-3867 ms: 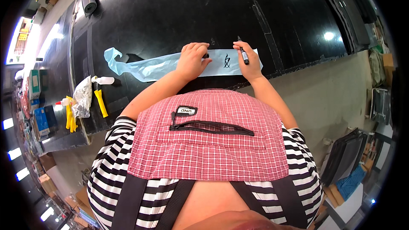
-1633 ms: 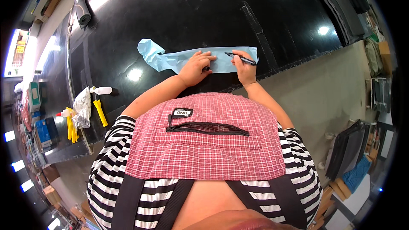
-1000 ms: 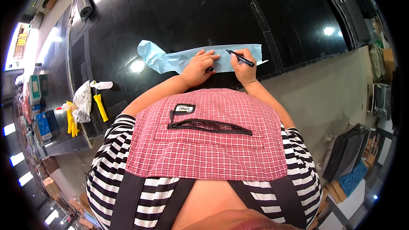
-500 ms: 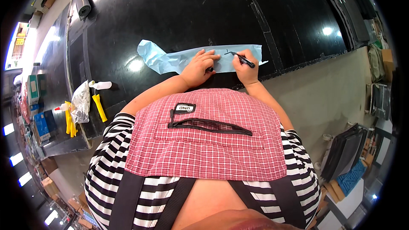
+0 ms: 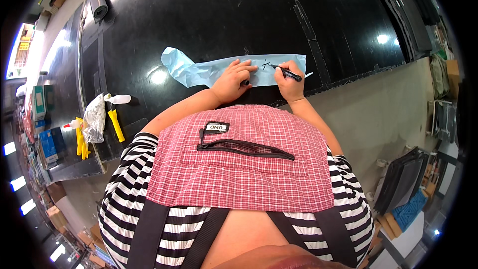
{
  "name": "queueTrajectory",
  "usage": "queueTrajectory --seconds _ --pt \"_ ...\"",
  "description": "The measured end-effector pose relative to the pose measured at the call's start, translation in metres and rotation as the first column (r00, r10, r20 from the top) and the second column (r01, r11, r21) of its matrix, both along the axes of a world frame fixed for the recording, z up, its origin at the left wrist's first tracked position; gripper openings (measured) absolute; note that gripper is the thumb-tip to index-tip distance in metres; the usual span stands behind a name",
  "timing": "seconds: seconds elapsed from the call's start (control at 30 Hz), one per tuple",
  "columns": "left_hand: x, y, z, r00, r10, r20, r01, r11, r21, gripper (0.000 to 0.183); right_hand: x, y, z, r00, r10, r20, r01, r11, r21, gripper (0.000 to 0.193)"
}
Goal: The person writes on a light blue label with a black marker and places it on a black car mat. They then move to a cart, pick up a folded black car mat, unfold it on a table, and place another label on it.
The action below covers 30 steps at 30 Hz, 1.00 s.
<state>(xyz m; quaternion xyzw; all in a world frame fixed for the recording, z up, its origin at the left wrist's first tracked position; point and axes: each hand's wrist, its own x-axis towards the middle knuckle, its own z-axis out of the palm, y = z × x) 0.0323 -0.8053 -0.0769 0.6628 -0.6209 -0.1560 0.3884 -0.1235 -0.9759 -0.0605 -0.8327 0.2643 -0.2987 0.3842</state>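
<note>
A crumpled strip of light blue sheet (image 5: 209, 71) lies across the black table near its front edge, its left end bunched and bent upward. My right hand (image 5: 290, 82) grips a black marker (image 5: 288, 73), with its tip on the sheet beside a few short black strokes (image 5: 266, 64). Resting on the sheet left of those strokes is my left hand (image 5: 233, 79). Its fingers reach over the sheet, while a black marker cap (image 5: 244, 83) is tucked in its grasp.
The black table (image 5: 199, 15) has a rolled dark mat (image 5: 97, 0) at far left. At the left lie a white bottle (image 5: 119, 99), a clear plastic bag (image 5: 94, 119) and yellow-handled tools (image 5: 116, 125). Dark panels (image 5: 401, 179) lean at the right, on the floor.
Another black stroke has appeared on the blue sheet, crossing the earlier one. My right hand with the marker has shifted slightly right and toward me. The left hand stays put.
</note>
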Motion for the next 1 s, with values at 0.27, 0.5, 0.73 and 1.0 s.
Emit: queueTrajectory --seconds 0.27,0.5,0.73,1.0 --pt "0.0 0.0 0.002 1.0 0.008 0.013 -0.008 1.0 0.01 0.026 -0.004 0.007 0.006 0.992 0.129 0.006 -0.129 0.991 0.037 0.012" --pt "0.001 -0.001 0.004 1.0 -0.002 0.0 0.002 1.0 0.013 0.029 -0.007 -0.005 -0.002 0.994 0.095 0.055 -0.091 0.993 -0.069 0.01" --pt "0.003 0.0 0.006 1.0 -0.01 0.02 0.01 1.0 0.024 0.029 -0.012 -0.016 0.003 0.998 -0.06 0.028 0.054 0.984 0.172 0.011" --pt "0.003 0.001 0.008 1.0 -0.007 0.017 0.007 1.0 0.028 0.029 -0.01 -0.016 0.001 0.998 -0.057 -0.039 0.061 0.992 0.109 0.014"
